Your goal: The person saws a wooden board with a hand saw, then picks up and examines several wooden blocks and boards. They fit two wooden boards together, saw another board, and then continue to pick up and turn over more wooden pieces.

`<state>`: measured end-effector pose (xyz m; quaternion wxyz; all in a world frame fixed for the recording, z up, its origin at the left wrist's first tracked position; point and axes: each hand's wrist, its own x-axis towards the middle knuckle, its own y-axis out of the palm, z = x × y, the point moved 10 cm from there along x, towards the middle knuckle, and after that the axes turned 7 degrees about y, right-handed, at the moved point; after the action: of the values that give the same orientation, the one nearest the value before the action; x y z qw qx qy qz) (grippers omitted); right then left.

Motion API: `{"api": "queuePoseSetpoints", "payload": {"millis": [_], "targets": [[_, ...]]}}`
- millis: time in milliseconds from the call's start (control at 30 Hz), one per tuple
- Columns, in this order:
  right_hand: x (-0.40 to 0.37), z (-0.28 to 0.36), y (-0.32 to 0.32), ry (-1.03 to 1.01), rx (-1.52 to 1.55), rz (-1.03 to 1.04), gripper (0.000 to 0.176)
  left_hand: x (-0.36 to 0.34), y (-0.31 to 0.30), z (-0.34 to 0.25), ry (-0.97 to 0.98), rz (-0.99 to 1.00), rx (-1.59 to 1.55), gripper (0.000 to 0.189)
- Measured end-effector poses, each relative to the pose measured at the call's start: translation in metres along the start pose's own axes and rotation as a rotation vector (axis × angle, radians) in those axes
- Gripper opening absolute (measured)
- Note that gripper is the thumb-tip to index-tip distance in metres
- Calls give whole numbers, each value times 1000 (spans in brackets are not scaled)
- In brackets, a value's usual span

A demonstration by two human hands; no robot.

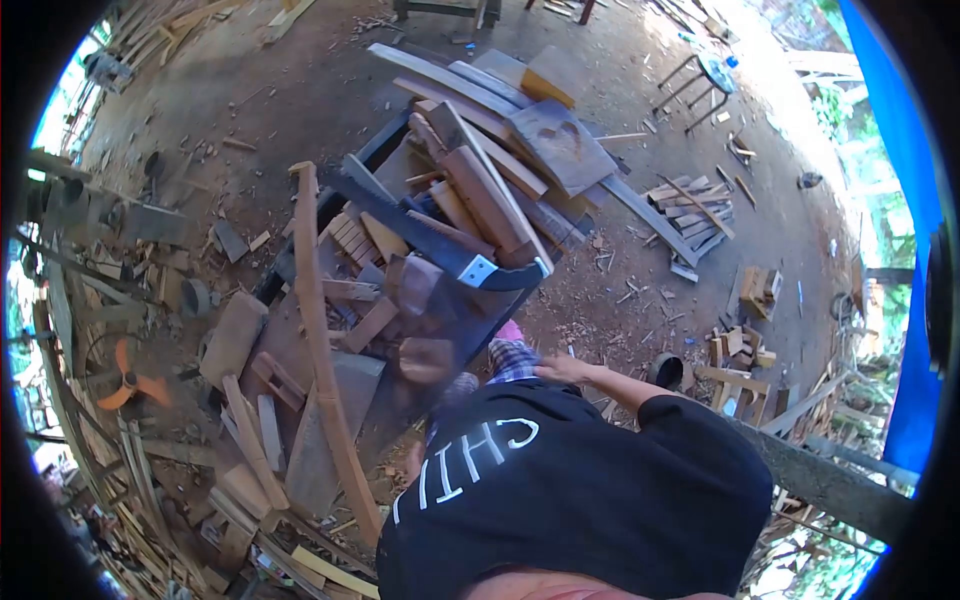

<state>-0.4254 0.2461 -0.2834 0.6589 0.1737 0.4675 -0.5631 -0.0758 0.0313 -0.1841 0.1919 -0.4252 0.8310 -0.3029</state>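
Note:
My right hand (562,368) rests by the knee of my plaid trousers (513,360), fingers pointing left. A thin white stick (571,350), like a cigarette, stands up from between its fingers. Low beside my black shirt (570,480), only a small part of my left hand (415,460) shows, and its fingers are hidden. In front of me is a dark-framed workbench (515,300) heaped with wood. A dark curved piece with a metal plate (478,270) lies across it. Nearer my left side, a long curved wooden piece (318,340) leans over the pile.
An orange-bladed fan (130,380) stands at left among scrap wood. Stacked offcuts (695,215) and small wood blocks (740,345) lie on the dirt floor at right. A stool (715,75) stands farther back. A thick beam (820,480) runs behind my right side.

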Motion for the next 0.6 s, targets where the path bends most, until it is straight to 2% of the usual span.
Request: {"api": "queuePoseSetpoints", "payload": {"millis": [33,133,267,333,367,400,467,500,533,600], "targets": [[-2,-12,0,-2,128,-8,64,1,7,-1,-15,28,-2,15],[-5,-35,-12,9,132,17,60,8,23,-14,-57,121,1,16],[-20,-62,-26,16,204,-65,53,-1,40,-27,-142,308,20,18],[-29,-89,-17,16,359,-104,52,0,48,-32,-184,409,35,19],[-39,-102,-11,129,455,-52,53,2,53,-35,-204,454,43,20],[-48,-109,-8,139,487,-47,53,6,59,-37,-223,495,51,20],[-68,-151,28,455,731,82,51,13,69,-40,-264,580,71,21],[-59,-183,50,416,617,-24,50,14,73,-41,-289,625,83,22],[-56,-211,85,428,649,-9,50,15,77,-43,-315,668,96,22],[-68,-254,110,551,502,-272,41,15,83,-43,-370,746,122,23]]}}
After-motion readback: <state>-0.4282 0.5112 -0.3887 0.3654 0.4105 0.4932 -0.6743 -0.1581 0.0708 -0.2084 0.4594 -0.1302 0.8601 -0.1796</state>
